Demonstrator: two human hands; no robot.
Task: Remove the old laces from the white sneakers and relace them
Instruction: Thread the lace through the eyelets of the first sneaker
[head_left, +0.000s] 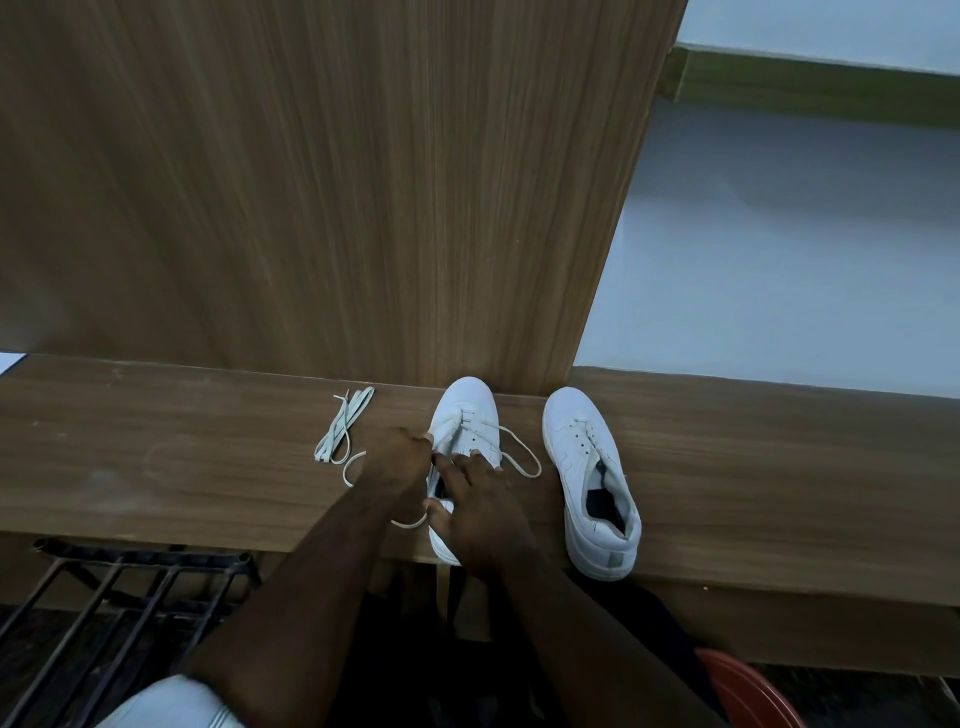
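Two white sneakers stand on the wooden desk, toes toward the back panel. The left sneaker (466, 415) carries a white lace (522, 457) through its front eyelets, with loose loops trailing on both sides. My left hand (397, 457) pinches the lace at the sneaker's left edge. My right hand (480, 499) rests on the sneaker's tongue and opening with fingers spread, covering most of it. The right sneaker (589, 478) has bare eyelets and no lace. A folded bundle of pale laces (343, 423) lies to the left of the shoes.
The desk (156, 452) ends at an upright wooden panel (311, 182) right behind the shoes. A black metal rack (119, 587) sits below the desk's front edge at left. An orange-red round object (748, 691) shows at the lower right.
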